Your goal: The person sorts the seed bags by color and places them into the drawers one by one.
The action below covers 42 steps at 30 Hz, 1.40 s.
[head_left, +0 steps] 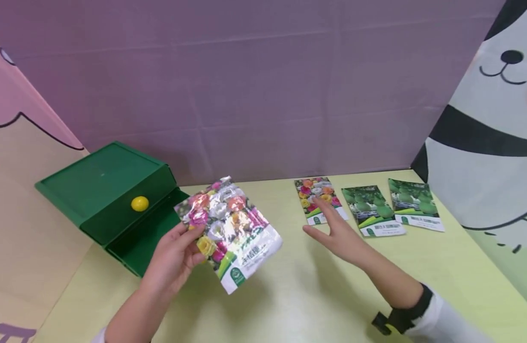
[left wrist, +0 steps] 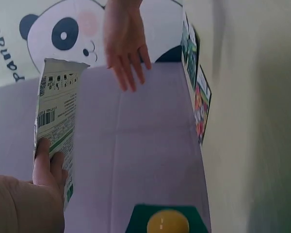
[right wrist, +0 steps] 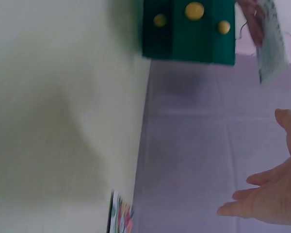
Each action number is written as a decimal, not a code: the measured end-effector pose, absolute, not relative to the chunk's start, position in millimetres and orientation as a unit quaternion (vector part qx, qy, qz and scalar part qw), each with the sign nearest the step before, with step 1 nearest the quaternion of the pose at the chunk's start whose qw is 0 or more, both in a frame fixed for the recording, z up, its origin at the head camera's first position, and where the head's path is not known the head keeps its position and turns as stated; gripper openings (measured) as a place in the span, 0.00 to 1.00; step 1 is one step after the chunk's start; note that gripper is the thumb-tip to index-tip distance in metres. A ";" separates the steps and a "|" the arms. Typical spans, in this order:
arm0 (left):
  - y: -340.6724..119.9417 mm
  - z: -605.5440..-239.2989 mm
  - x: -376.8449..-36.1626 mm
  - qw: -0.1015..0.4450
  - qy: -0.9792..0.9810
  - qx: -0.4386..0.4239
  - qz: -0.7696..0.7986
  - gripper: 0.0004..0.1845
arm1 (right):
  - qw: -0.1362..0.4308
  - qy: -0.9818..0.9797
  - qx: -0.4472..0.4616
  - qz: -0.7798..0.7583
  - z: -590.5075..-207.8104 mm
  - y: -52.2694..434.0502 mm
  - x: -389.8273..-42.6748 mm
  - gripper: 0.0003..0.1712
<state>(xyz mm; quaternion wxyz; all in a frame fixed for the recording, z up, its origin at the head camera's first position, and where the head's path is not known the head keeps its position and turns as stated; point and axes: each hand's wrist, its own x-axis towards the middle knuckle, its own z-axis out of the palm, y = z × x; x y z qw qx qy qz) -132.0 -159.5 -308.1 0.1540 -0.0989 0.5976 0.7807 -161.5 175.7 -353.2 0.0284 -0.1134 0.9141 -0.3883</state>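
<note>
Head view shows the left hand (head_left: 175, 257) holding a flower seed packet (head_left: 229, 233) up off the table (head_left: 289, 295), just right of the green box (head_left: 113, 200) with the yellow knob (head_left: 139, 203). Its fingers (left wrist: 43, 165) are curled behind the packet's lower edge, thumb on the printed front, pinching it. The packet looks light, thin and glossy; it bends and crinkles rather than standing stiff, so it would likely slip from a loose pinch and flop if held by one corner. A grip along an edge or across the sealed bottom strip seems safest. Further right of the box, the right hand (head_left: 338, 233) hovers with fingers spread and relaxed, holding nothing, over a second flower packet (head_left: 316, 200) lying flat on the table. Beyond it lie two green packets (head_left: 372, 209), (head_left: 415, 204), side by side.
</note>
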 end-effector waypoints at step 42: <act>-266.3 -346.3 -168.1 0.202 0.367 -0.240 0.876 0.12 | 0.166 0.986 0.022 0.008 -430.8 225.2 -314.0 0.51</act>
